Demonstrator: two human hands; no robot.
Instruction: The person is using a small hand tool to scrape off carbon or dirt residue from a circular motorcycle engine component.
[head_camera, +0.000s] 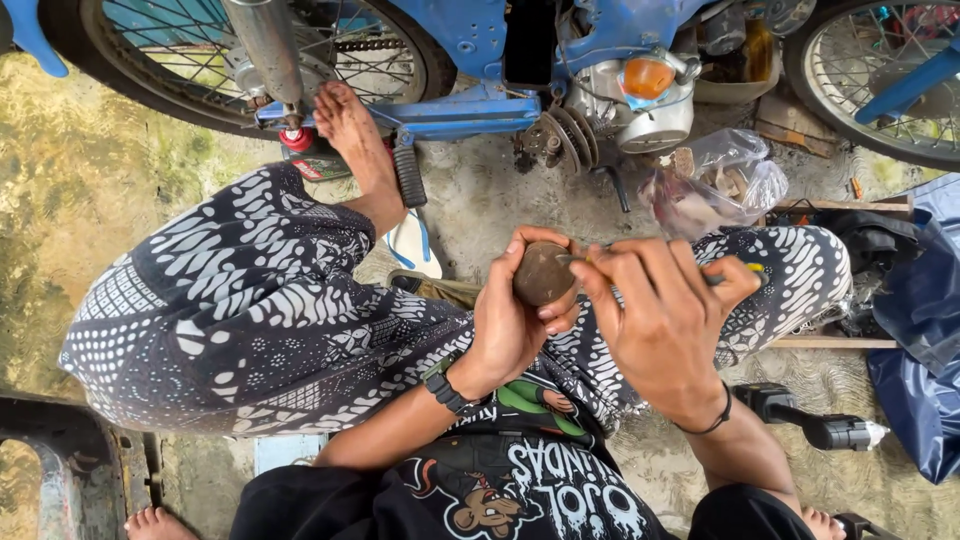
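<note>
Both hands meet at the centre of the frame, above the person's lap. Left hand (515, 320) is clamped around a round, dull brown metal part (543, 273), fingers wrapped over its top edge and thumb side under it. Right hand (660, 315) is closed around a slim tool (735, 272) with a dark and yellow handle; the tool's tip rests against the right edge of the round part. How firmly the tip bears on the surface cannot be told.

Judged from this view, work on the round part is under way and not complete: the part is off the machine and held in the hand, its face looks soiled, and nothing shows it ready for refitting.

Below the hands lie the person's patterned trousers (250, 310) and a black printed shirt (500, 490). A black power tool (810, 425) lies on the ground at lower right, just beside the right forearm.

The surface is a rough, stained concrete floor (90, 170), wet-looking and greenish at the left of the frame. No bench is present; the person sits on the ground. A clear plastic bag (720, 185) of small parts lies at upper right, and a blue tarpaulin (925, 330) covers the right edge.

Across the top of the frame stands a blue motorcycle (470, 110), with its engine (640, 105) at centre and spoked wheels at both corners. The person's bare foot (355, 140) rests against its frame.
</note>
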